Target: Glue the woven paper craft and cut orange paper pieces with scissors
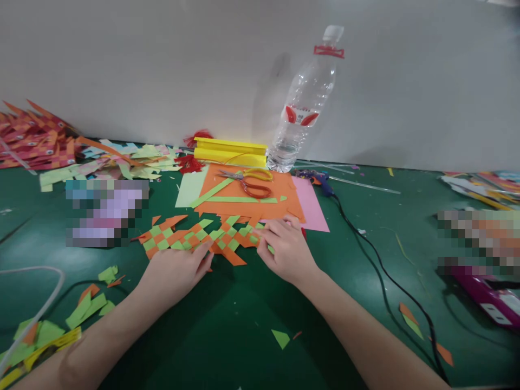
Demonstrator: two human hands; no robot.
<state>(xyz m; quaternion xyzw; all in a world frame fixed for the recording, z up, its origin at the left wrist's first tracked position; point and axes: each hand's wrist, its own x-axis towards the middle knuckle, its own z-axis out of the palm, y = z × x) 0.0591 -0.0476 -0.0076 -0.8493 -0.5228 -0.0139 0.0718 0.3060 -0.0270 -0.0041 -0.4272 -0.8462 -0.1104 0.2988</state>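
An orange and light-green woven paper strip piece lies flat on the green table. My left hand rests palm down on its near edge, fingers stretched out and pressing the weave. At the piece's right end my right hand has its fingers curled, pinching the strip ends there. Just behind lie orange paper sheets with loose green strips and a pair of orange-handled scissors.
A clear plastic bottle stands by the wall next to a yellow box. A glue gun trails a black cord to the right. Paper scraps litter the near left; finished woven pieces pile at far left.
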